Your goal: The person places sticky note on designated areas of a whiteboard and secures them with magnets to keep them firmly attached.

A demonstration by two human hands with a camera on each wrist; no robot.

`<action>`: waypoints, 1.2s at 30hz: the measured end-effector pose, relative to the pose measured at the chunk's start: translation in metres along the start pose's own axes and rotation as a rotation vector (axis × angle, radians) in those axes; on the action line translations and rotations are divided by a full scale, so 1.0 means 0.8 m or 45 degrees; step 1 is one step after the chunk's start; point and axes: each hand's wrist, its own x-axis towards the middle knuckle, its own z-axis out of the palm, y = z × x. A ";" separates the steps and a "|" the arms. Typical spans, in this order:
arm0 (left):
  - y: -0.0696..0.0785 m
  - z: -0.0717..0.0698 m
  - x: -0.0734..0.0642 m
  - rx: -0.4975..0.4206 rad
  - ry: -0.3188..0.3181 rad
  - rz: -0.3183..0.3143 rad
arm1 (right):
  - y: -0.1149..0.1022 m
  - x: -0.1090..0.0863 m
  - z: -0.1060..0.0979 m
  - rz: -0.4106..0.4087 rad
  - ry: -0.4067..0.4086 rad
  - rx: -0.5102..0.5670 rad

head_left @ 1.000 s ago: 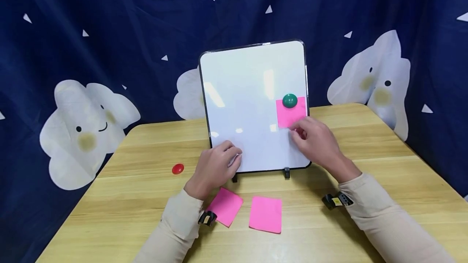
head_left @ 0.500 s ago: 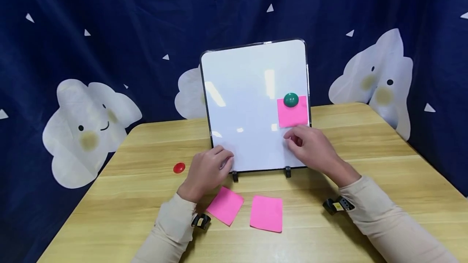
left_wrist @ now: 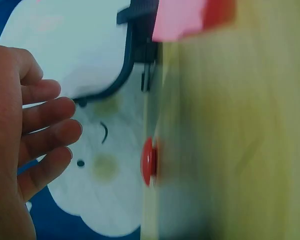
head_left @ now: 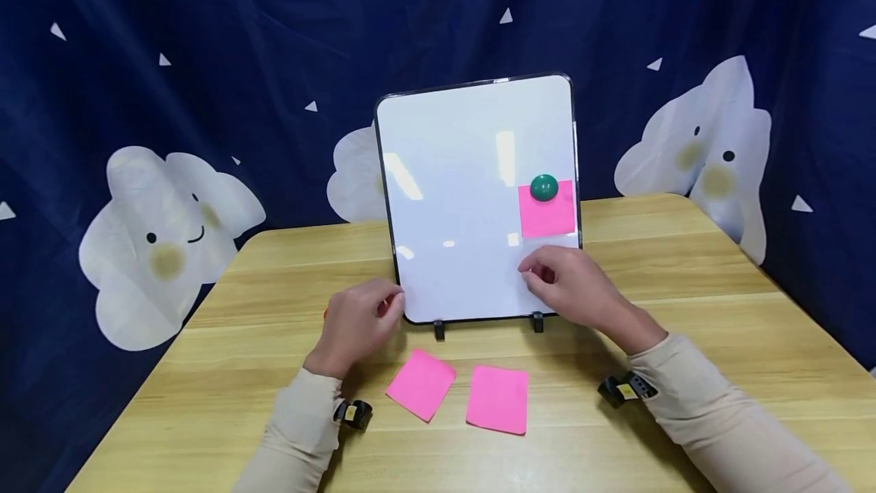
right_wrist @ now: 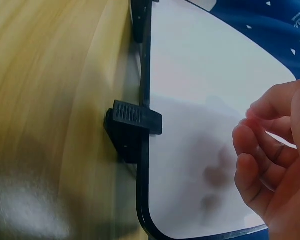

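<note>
A whiteboard [head_left: 465, 173] with a black frame stands tilted back on a small black stand [right_wrist: 135, 120]. On its right side a green round magnet [head_left: 544, 188] overlaps the top of a pink sticky note [head_left: 547, 217]. My right hand [head_left: 576, 285] hovers in front of the board below that note, fingers loosely curled around nothing. Left of the board's lower corner is my left hand [head_left: 357, 324], its relaxed fingers apart in the left wrist view. Beside it on the table lies a red round magnet [left_wrist: 148, 161], mostly hidden by that hand in the head view.
Two loose pink sticky notes, a left one [head_left: 421, 385] and a right one [head_left: 497, 399], lie in front of the board on the wooden table [head_left: 226, 402]. Behind the table hangs a dark blue curtain [head_left: 274, 36] with white clouds and triangles.
My left hand has moved left from the board's lower edge toward the red magnet. My right hand has come away from the pinned note, down and slightly left.
</note>
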 end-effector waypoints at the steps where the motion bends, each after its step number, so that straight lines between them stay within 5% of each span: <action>1: -0.004 -0.001 -0.002 0.006 0.010 -0.013 | -0.001 0.000 0.001 -0.001 -0.010 0.007; 24: -0.052 -0.025 -0.017 0.122 0.009 -0.236 | -0.023 -0.003 0.019 -0.047 -0.222 0.055; 36: -0.076 -0.034 -0.031 0.167 -0.015 -0.479 | -0.046 -0.014 0.045 -0.212 -0.531 0.022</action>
